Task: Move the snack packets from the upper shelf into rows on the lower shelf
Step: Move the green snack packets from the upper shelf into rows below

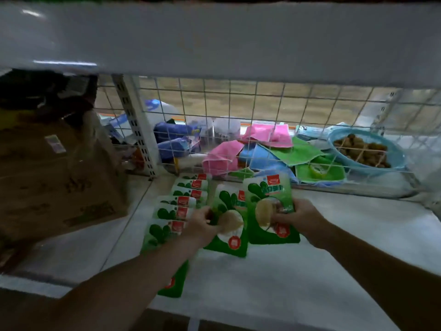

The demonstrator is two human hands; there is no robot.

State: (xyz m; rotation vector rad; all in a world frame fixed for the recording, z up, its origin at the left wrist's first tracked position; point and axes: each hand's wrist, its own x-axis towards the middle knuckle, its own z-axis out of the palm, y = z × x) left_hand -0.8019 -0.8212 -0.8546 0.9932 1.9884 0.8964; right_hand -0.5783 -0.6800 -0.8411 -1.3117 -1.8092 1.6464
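Several green and white snack packets [177,206] lie overlapped in a row on the white lower shelf [274,278], left of centre. My left hand [201,225] grips the left edge of one green packet [232,237] beside that row. My right hand [301,217] pinches another green packet [269,206] by its right edge, holding it upright just right of the first. The white upper shelf [214,37] spans the top of the view, and its top surface is hidden.
A brown cardboard box [55,177] stands on the shelf at the left. A white wire mesh [238,130] closes the back; behind it lie pink, blue and green packets [267,149] and a blue basin [367,149] of brown items. Bare shelf extends to the right.
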